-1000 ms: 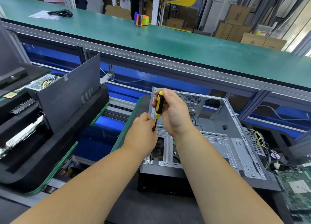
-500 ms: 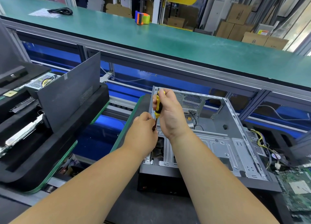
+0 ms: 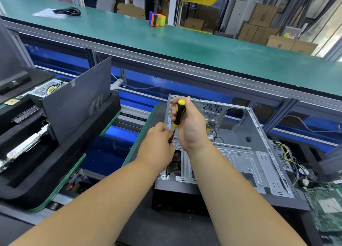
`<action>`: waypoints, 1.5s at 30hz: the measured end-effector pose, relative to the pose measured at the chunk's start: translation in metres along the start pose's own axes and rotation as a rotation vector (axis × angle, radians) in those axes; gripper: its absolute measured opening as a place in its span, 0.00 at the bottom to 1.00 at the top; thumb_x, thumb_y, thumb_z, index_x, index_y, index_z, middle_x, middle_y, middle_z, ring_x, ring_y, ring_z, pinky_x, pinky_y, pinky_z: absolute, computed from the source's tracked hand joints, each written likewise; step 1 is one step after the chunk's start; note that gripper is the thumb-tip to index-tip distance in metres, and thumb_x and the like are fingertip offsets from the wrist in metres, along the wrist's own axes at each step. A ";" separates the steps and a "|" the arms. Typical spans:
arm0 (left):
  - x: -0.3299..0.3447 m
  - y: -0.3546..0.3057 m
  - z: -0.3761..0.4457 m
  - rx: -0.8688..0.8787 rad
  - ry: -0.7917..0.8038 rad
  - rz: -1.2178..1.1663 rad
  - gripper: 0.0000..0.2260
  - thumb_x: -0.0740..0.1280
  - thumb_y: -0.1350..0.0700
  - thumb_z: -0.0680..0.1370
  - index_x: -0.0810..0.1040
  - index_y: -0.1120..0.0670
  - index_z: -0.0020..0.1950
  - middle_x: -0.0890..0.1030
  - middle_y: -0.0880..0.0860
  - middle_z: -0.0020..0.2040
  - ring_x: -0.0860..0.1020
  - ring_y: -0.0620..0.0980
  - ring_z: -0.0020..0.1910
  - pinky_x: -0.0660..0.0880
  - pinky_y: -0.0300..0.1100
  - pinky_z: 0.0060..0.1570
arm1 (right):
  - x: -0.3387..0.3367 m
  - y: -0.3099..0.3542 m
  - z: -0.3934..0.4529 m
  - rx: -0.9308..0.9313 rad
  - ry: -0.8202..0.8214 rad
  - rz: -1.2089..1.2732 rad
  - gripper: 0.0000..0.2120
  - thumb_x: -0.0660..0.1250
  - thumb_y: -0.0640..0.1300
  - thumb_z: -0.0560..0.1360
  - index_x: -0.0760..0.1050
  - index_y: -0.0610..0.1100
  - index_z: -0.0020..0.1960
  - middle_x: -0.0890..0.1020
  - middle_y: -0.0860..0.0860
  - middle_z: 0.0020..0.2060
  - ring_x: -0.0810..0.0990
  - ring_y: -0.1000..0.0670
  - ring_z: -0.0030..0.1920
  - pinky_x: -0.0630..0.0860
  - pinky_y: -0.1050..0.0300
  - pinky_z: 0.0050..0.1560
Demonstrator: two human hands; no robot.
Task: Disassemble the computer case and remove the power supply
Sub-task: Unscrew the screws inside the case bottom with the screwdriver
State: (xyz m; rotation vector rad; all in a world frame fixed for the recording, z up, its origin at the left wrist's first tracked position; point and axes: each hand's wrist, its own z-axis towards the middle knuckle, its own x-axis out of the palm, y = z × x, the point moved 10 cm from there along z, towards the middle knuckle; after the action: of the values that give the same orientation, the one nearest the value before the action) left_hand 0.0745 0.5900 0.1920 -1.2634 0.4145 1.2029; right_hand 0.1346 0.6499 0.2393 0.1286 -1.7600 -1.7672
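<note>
The grey steel computer case (image 3: 240, 159) lies on its side on the dark counter (image 3: 166, 231), side panel already off and its main bay stripped bare. At the case's near-left rail the right hand (image 3: 190, 123) grips a yellow-and-black screwdriver (image 3: 178, 112) upright, while the left hand (image 3: 157, 146) pinches its shaft. A screw looks still in work; I cannot tell whether a power supply remains inside.
</note>
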 end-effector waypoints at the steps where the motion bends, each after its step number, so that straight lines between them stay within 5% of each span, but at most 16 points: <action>1: 0.000 0.000 0.000 0.005 -0.002 0.002 0.03 0.67 0.56 0.76 0.78 0.55 0.48 0.70 0.45 0.53 0.68 0.46 0.53 0.74 0.40 0.46 | 0.002 0.000 0.000 0.001 0.012 -0.003 0.16 0.52 0.51 0.85 0.73 0.44 0.47 0.72 0.51 0.32 0.67 0.52 0.33 0.65 0.60 0.38; 4: -0.001 -0.001 0.000 0.015 -0.008 -0.002 0.03 0.67 0.56 0.76 0.76 0.55 0.46 0.70 0.46 0.52 0.69 0.47 0.52 0.73 0.40 0.44 | 0.003 0.002 0.001 -0.016 0.040 -0.073 0.09 0.57 0.47 0.84 0.69 0.47 0.47 0.73 0.53 0.33 0.69 0.53 0.34 0.67 0.60 0.38; 10: 0.000 0.000 0.000 0.014 -0.003 -0.002 0.06 0.68 0.54 0.77 0.78 0.55 0.51 0.69 0.45 0.53 0.68 0.45 0.53 0.73 0.38 0.47 | -0.004 0.004 0.007 0.013 0.049 -0.064 0.13 0.57 0.45 0.84 0.76 0.43 0.45 0.80 0.52 0.36 0.77 0.50 0.39 0.75 0.55 0.47; 16: 0.001 0.000 0.000 0.007 0.003 -0.001 0.06 0.68 0.55 0.76 0.78 0.55 0.51 0.69 0.45 0.53 0.68 0.46 0.53 0.76 0.42 0.48 | -0.003 -0.001 0.006 0.026 0.052 0.023 0.21 0.51 0.50 0.85 0.77 0.41 0.47 0.72 0.49 0.33 0.69 0.52 0.35 0.67 0.58 0.40; 19: 0.000 0.000 0.000 0.000 0.005 0.009 0.06 0.67 0.55 0.77 0.78 0.55 0.51 0.70 0.46 0.53 0.68 0.47 0.53 0.77 0.44 0.47 | 0.002 -0.002 0.004 0.031 0.083 0.032 0.16 0.53 0.53 0.84 0.71 0.42 0.49 0.71 0.50 0.32 0.67 0.52 0.34 0.67 0.60 0.38; 23: 0.000 0.000 0.000 0.004 0.006 0.005 0.06 0.67 0.54 0.76 0.78 0.55 0.51 0.70 0.46 0.53 0.69 0.47 0.54 0.77 0.45 0.47 | 0.000 0.000 0.005 0.024 0.084 -0.028 0.09 0.58 0.47 0.82 0.68 0.46 0.45 0.75 0.51 0.33 0.71 0.51 0.34 0.70 0.61 0.38; 28: 0.002 0.002 0.000 -0.009 0.006 -0.001 0.08 0.68 0.53 0.77 0.78 0.54 0.53 0.70 0.45 0.55 0.68 0.46 0.54 0.76 0.42 0.49 | -0.001 0.004 0.008 0.003 0.104 -0.047 0.13 0.58 0.46 0.82 0.77 0.44 0.43 0.80 0.50 0.37 0.77 0.49 0.40 0.75 0.54 0.48; 33: 0.002 0.002 0.001 -0.004 0.005 -0.017 0.06 0.68 0.54 0.76 0.79 0.55 0.51 0.70 0.45 0.54 0.68 0.46 0.54 0.76 0.41 0.47 | 0.002 0.002 0.008 0.000 0.086 -0.002 0.20 0.53 0.45 0.85 0.80 0.43 0.42 0.76 0.50 0.34 0.72 0.53 0.35 0.69 0.58 0.40; 38: 0.001 0.001 0.000 0.010 0.010 -0.010 0.05 0.67 0.54 0.76 0.77 0.54 0.49 0.69 0.45 0.52 0.68 0.47 0.53 0.76 0.43 0.46 | 0.000 0.001 0.005 -0.002 0.083 0.069 0.12 0.56 0.51 0.82 0.70 0.43 0.49 0.72 0.50 0.33 0.68 0.52 0.34 0.67 0.60 0.38; 45: 0.003 0.002 0.000 0.002 0.005 -0.006 0.06 0.68 0.53 0.76 0.78 0.53 0.51 0.69 0.44 0.52 0.68 0.45 0.53 0.75 0.41 0.47 | -0.007 0.005 0.007 0.015 0.034 -0.075 0.13 0.58 0.46 0.83 0.77 0.45 0.44 0.79 0.52 0.36 0.76 0.51 0.38 0.73 0.56 0.45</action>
State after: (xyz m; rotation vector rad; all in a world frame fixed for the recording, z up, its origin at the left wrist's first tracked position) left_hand 0.0739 0.5910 0.1889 -1.2650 0.4147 1.1942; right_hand 0.1388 0.6595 0.2420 0.2320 -1.7657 -1.7936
